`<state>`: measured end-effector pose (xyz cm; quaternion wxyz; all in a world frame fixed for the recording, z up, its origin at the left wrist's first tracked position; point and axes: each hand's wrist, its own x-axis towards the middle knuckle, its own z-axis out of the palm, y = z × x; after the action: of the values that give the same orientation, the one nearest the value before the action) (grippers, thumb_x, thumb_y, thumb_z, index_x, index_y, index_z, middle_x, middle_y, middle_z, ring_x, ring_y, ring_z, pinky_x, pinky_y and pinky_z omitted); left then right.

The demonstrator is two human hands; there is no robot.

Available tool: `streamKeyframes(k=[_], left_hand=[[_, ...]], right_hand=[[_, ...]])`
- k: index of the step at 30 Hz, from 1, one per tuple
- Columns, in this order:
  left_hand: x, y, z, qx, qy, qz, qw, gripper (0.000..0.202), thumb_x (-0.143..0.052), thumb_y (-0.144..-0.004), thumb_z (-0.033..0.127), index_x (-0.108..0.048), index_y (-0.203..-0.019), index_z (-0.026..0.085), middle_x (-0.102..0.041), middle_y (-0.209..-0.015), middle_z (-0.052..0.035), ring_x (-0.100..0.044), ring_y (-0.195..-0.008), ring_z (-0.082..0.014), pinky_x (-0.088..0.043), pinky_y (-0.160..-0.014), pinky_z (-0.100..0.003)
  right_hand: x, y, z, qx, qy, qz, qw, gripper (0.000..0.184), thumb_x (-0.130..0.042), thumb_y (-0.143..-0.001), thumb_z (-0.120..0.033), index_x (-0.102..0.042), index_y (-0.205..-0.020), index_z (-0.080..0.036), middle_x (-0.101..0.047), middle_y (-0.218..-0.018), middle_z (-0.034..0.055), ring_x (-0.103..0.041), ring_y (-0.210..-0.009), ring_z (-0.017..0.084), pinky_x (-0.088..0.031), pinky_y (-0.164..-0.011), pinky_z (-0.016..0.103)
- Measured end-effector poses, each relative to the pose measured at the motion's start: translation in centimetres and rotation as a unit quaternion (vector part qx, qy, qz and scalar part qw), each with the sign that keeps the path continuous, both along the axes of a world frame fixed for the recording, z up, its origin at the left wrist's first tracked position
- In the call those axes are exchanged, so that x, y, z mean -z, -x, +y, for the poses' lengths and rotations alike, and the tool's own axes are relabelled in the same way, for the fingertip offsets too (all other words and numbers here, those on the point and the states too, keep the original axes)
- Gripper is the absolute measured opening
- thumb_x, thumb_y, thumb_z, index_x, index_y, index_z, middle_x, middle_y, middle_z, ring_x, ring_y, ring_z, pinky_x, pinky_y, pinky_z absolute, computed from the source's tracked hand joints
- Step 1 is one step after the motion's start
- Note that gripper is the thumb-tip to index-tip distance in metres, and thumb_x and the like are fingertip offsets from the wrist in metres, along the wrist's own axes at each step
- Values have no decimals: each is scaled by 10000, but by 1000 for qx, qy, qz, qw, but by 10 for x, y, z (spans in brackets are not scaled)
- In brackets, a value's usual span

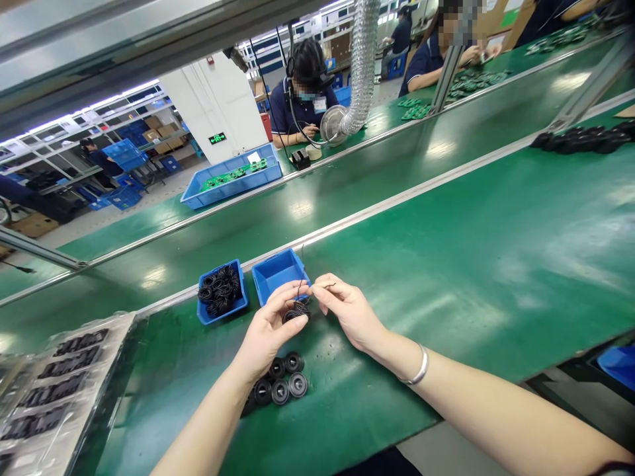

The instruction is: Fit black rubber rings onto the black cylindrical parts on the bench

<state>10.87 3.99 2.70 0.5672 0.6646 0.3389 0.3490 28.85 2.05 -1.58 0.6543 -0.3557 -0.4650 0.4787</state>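
Observation:
My left hand (pixel 270 324) is curled around a small coil of thin black cable (pixel 296 313), above the green bench. My right hand (pixel 352 314) is beside it, thumb and forefinger pinched on a thin dark strand of the cable near the left fingertips. Just behind the hands stands a blue bin (pixel 278 270), its near side partly hidden by my left fingers. To its left, another blue bin (pixel 244 297) holds a heap of black cable coils (pixel 219 291). Below my left hand, several round black parts (pixel 280 391) lie grouped on the bench, some hidden by my forearm.
Trays of black parts (pixel 74 357) lie at the left. Dark round pieces (pixel 580 140) sit at the far right. Beyond a metal rail (pixel 342 221), a blue crate (pixel 231 192) contains green circuit boards. A co-worker (pixel 305 99) sits opposite, near a flexible silver duct (pixel 364 66).

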Motion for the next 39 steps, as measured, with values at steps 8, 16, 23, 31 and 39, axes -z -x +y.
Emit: streamKeyframes(k=[8, 16, 23, 31, 39], left_hand=[[3, 3, 2, -47, 54, 23, 997, 340, -766, -834, 329, -715, -1156, 236, -689, -1226, -55, -596, -1168, -222, -444, -1024, -316], [7, 9, -1, -50, 82, 44, 994, 357, -690, -892, 411, -699, -1201, 233, -722, -1154, -65, -644, -1064, -210, -497, -845, -262], [11, 14, 3, -28, -201, 175, 964, 236, -589, -966, 302, -688, -1174, 249, -692, -1189, -61, -632, -1119, -204, -491, -997, -337], [13, 18, 4, -22, -585, 332, 740, 308, -499, -993, 175, -563, -1290, 124, -703, -1066, -136, -672, -953, -232, -567, -837, -372], [27, 38, 20, 19, -670, 306, 677, 347, -504, -952, 148, -623, -1276, 117, -694, -1219, -176, -677, -1088, -297, -538, -942, -414]], right_hand=[[0, 1, 1, -9, 62, 11, 998, 324, -695, -877, -456, -662, -745, -161, -532, -824, 1, -427, -608, 91, -347, -585, 260], [3, 0, 4, -65, 133, 69, 987, 375, -755, -809, -509, -657, -817, -147, -483, -579, -53, -412, -539, 90, -311, -555, 247], [5, 1, 6, -112, 193, 126, 967, 428, -791, -763, -524, -626, -783, -130, -539, -581, -39, -455, -488, 65, -354, -496, 207], [-3, 6, 0, -198, 217, 135, 946, 446, -842, -628, -334, -585, -943, -149, -640, -784, -8, -587, -501, 106, -438, -397, 209], [-4, 3, 3, -175, 199, 88, 960, 561, -841, -661, -560, -574, -930, -147, -595, -615, -53, -545, -480, 77, -432, -440, 185]])
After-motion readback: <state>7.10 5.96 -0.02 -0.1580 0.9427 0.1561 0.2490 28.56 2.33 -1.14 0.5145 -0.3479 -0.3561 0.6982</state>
